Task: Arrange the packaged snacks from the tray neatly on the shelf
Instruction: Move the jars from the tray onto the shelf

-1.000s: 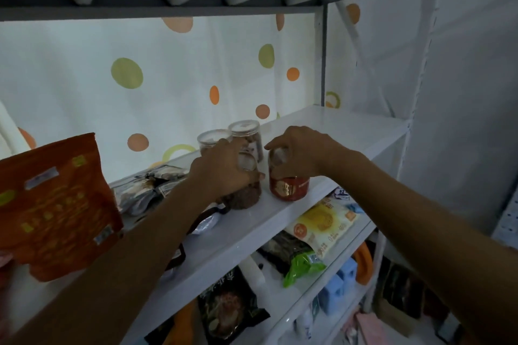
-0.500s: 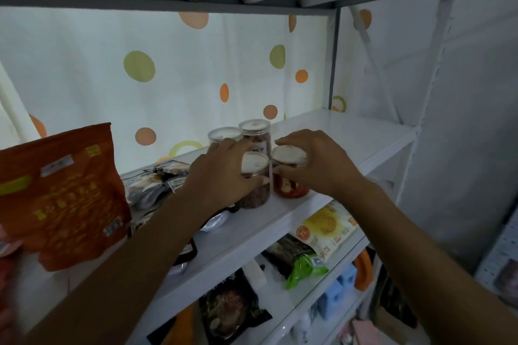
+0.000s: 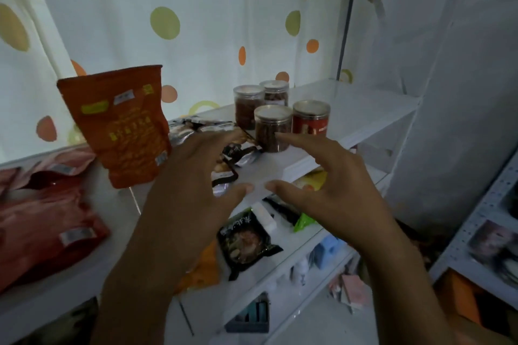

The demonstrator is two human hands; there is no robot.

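Left hand (image 3: 193, 185) and right hand (image 3: 330, 196), both released, fingers spread and grasping nothing, hover just in front of the white metal shelf (image 3: 358, 109). Beyond the fingertips, four clear plastic lidded jars (image 3: 273, 131) stand upright in a tight two-by-two block. To their left are silver-and-black foil sachets (image 3: 201, 130) in a loose heap, a tilted orange stand-up pouch (image 3: 123, 126) and flat red packets (image 3: 42, 218). Judged stage: the jars are placed, while the sachets and pouch probably need straightening. The tray is out of view, so the remaining stock cannot be told.
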